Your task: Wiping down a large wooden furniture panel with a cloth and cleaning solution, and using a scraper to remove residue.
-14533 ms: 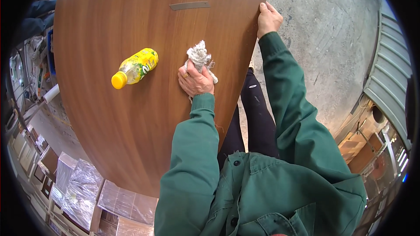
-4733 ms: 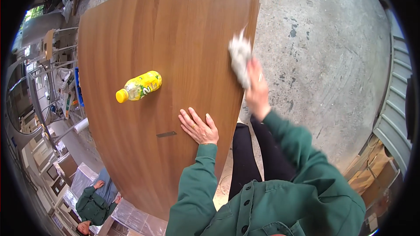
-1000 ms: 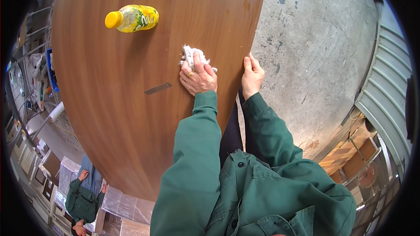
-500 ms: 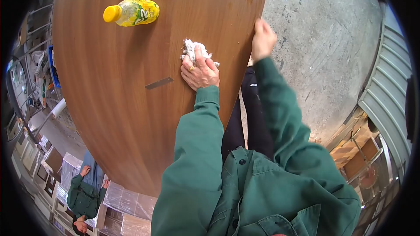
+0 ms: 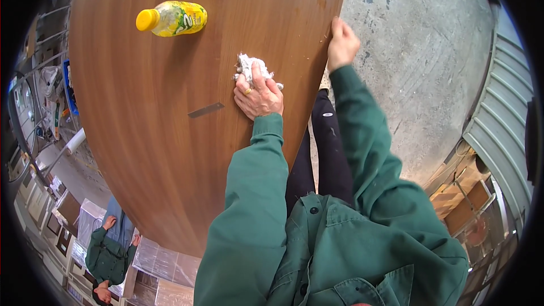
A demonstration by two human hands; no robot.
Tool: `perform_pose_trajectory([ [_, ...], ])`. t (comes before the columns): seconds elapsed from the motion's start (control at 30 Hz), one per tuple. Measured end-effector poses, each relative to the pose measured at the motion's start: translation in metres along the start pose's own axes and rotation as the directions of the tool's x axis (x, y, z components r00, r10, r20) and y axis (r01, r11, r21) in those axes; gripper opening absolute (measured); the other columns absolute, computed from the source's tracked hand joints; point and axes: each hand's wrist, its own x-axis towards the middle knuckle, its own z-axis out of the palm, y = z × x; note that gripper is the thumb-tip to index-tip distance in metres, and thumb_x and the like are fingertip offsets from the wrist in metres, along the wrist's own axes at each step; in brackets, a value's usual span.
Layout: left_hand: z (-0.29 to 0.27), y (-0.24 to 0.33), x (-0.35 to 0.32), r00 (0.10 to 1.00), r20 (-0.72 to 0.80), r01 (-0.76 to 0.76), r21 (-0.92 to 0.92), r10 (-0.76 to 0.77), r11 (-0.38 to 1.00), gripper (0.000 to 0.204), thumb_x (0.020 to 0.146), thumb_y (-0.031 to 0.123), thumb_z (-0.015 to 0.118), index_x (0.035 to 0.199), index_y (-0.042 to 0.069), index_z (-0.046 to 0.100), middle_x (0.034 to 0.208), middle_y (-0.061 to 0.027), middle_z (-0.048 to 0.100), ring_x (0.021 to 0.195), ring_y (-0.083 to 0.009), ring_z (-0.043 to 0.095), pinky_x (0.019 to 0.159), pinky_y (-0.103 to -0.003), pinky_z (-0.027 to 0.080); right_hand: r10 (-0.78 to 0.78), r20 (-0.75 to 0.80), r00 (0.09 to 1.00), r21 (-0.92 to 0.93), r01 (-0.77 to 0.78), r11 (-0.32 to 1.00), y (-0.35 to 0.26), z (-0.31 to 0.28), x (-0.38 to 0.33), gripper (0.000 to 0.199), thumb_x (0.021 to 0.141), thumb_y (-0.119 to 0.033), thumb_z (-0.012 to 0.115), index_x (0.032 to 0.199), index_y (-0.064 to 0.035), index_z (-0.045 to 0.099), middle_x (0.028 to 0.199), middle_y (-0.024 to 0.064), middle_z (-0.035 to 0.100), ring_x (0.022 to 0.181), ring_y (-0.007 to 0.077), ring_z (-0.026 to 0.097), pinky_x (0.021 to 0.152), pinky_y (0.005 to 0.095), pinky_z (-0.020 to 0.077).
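Observation:
My left hand [image 5: 259, 100], a ring on one finger, presses a crumpled white rag [image 5: 253, 68] onto a large brown wood-grain panel [image 5: 170, 153]. At the panel's right edge is my right hand [image 5: 343, 44], closed with its fingertips against the edge; whatever it holds, if anything, is hidden. Left of the rag, a thin flat grey metal strip [image 5: 206, 110] lies on the panel. Farther off lies or stands a clear plastic bottle [image 5: 178, 18] with a yellow cap and a yellow-green label.
Stained concrete floor [image 5: 408, 73] stretches along the panel's right side. Ribbed grey metal sheeting [image 5: 498, 102] and wooden pieces [image 5: 462, 181] are farther right. At lower left another person in a green jacket [image 5: 107, 258] is beside plastic-wrapped packages [image 5: 164, 260]. Small crumbs dot the panel near its right edge.
My right hand has shifted slightly away from me along the panel's edge. My left hand and the rag stay in nearly the same place.

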Motion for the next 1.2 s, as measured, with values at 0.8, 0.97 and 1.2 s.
perform_pose_trajectory([
  [0.8, -0.003, -0.009, 0.000, 1.000, 0.002, -0.010, 0.025, 0.010, 1.000, 0.042, 0.074, 0.018, 0.056, 0.115, 0.017, 0.049, 0.101, -0.0141, 0.043, 0.088, -0.0326, 0.048, 0.073, -0.044, 0.042, -0.182, -0.031, 0.983, -0.229, 0.170, 0.959, 0.018, 0.006, -0.012, 0.021, 0.079, -0.010, 0.058, 0.097, -0.0001, 0.062, 0.091, 0.0156, 0.060, 0.085, 0.0244, 0.059, 0.078, 0.0315, 0.0456],
  [0.97, 0.002, 0.004, 0.001, 0.999, -0.025, -0.020, -0.003, 0.020, 1.000, 0.044, 0.071, 0.017, 0.057, 0.115, 0.017, 0.049, 0.101, -0.0137, 0.043, 0.084, -0.0314, 0.048, 0.070, -0.043, 0.042, -0.156, -0.077, 0.985, -0.067, 0.151, 0.986, -0.021, 0.031, 0.080, 0.026, 0.080, -0.018, 0.056, 0.087, 0.0060, 0.060, 0.076, 0.0164, 0.062, 0.067, 0.0175, 0.056, 0.066, 0.0301, 0.0442],
  [1.2, -0.001, -0.005, 0.003, 0.999, -0.028, -0.024, 0.016, 0.024, 1.000, 0.041, 0.073, 0.016, 0.055, 0.114, 0.015, 0.049, 0.100, -0.0147, 0.044, 0.088, -0.0329, 0.049, 0.073, -0.044, 0.042, 0.048, -0.009, 0.999, 0.061, -0.047, 0.997, 0.018, 0.011, 0.013, 0.028, 0.078, -0.017, 0.062, 0.100, 0.0011, 0.062, 0.088, 0.0114, 0.064, 0.083, 0.0166, 0.059, 0.075, 0.0292, 0.0455],
])
